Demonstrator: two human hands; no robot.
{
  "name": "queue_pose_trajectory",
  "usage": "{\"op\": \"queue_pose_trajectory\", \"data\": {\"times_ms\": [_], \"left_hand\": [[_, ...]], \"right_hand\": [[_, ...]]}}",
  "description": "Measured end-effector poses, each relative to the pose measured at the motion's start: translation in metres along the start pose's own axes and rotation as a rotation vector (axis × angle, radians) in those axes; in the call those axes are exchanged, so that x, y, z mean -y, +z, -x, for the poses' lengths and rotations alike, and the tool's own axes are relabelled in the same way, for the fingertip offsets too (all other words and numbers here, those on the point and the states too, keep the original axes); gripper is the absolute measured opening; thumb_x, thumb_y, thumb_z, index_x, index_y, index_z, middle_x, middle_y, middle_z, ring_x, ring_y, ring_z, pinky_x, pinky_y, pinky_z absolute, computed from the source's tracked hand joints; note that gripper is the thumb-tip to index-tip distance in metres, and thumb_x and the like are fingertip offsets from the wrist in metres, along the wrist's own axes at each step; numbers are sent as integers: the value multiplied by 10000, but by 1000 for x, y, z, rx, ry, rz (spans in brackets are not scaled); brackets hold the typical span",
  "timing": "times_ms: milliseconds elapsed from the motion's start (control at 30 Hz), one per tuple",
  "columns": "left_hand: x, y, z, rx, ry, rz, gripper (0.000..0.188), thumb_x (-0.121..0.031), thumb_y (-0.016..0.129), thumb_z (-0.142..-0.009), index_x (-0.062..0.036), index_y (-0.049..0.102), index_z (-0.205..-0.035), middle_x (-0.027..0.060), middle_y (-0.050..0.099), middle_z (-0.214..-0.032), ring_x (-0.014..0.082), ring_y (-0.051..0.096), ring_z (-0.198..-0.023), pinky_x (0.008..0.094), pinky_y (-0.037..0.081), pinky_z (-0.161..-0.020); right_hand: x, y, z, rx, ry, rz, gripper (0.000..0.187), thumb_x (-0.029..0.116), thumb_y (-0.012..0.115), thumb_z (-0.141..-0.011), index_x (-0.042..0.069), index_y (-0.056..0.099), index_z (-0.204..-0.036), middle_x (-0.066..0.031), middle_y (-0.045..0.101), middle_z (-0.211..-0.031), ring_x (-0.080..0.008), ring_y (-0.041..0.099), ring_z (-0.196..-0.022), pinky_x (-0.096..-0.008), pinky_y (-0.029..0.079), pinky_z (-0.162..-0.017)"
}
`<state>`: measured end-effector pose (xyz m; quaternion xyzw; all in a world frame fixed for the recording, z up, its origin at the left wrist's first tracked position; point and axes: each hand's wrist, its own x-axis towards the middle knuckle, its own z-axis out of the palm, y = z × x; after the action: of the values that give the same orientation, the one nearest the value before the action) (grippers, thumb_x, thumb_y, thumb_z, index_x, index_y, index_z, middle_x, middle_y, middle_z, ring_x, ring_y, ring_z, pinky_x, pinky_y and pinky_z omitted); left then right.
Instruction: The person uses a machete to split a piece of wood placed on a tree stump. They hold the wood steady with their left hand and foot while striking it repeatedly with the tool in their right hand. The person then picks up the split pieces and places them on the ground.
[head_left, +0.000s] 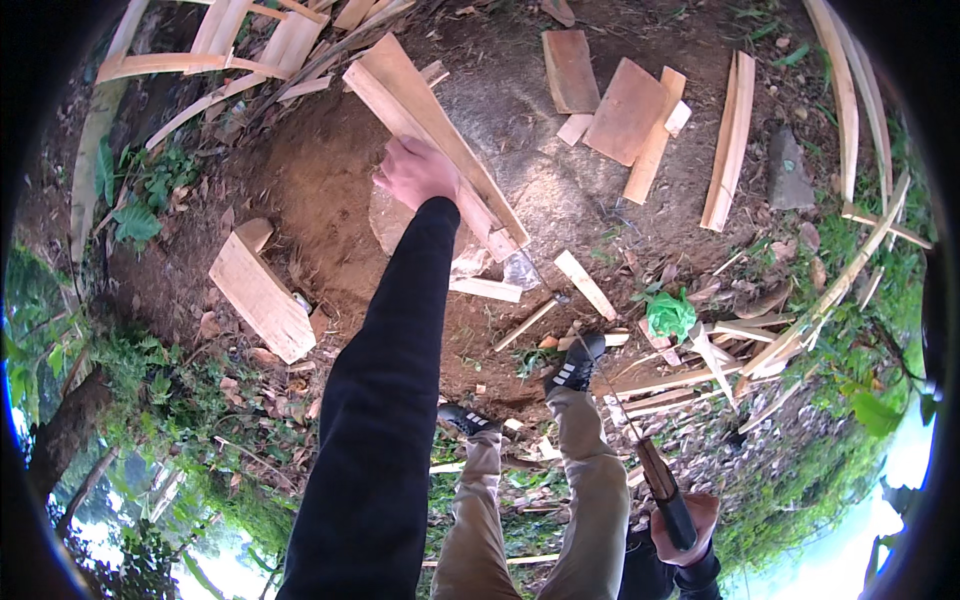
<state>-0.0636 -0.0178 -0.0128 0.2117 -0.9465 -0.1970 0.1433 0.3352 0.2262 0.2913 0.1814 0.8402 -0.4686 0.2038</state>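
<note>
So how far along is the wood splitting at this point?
Many split pieces already lie scattered on the dirt. In hand: the left hand grips a long plank, and the right hand holds a long blade, lowered. That plank is still whole.

Person: long black sleeves to both wrists, left hand [415, 172] and right hand [690, 522] bare; khaki trousers; black shoes, white stripes.
</note>
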Motion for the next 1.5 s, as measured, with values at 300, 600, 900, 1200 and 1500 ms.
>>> {"op": "queue_pose_trajectory", "data": {"times_ms": [300, 600, 900, 1200, 1500], "left_hand": [[-1, -3, -3, 39, -13, 15, 390, -271, 331, -986, -5, 605, -1067, 226, 670, -988, 390, 610, -1007, 551, 311, -1055], [3, 0, 0, 16, 7, -11, 369, -262, 338, -981, -3, 597, -1029, 211, 676, -966, 401, 611, -982, 553, 303, -1071], [4, -1, -4, 20, -10, -6, 387, -267, 337, -994, 3, 610, -1038, 207, 671, -1003, 390, 608, -998, 551, 302, -1074], [3, -6, -5, 79, -41, 0, 426, -284, 335, -1002, 4, 602, -1169, 219, 665, -1070, 371, 599, -1072, 580, 269, -1099], [6, -6, 2, 133, -70, -5, 437, -297, 327, -998, 14, 591, -1152, 217, 653, -1104, 361, 576, -1119, 575, 236, -1126]], "right_hand": [[8, -4, 3, 67, -18, -16, 102, 127, 665, -658, 109, 570, -627, -61, 522, -518, -238, 538, -434, -341, 382, -445], [38, -8, -12, 52, 15, -78, 135, 85, 648, -648, 77, 536, -574, -64, 474, -477, -241, 494, -380, -328, 372, -396], [25, 7, -20, -22, 15, -97, 57, 87, 635, -635, 77, 587, -607, -64, 508, -479, -270, 520, -392, -350, 394, -418], [39, 0, -11, 7, 30, -53, 74, 64, 614, -633, 66, 567, -575, -81, 511, -474, -262, 515, -373, -327, 404, -411], [45, -16, 10, 109, 80, -65, 93, 50, 657, -677, 62, 582, -623, -64, 540, -515, -192, 536, -417, -317, 389, -424]]}}
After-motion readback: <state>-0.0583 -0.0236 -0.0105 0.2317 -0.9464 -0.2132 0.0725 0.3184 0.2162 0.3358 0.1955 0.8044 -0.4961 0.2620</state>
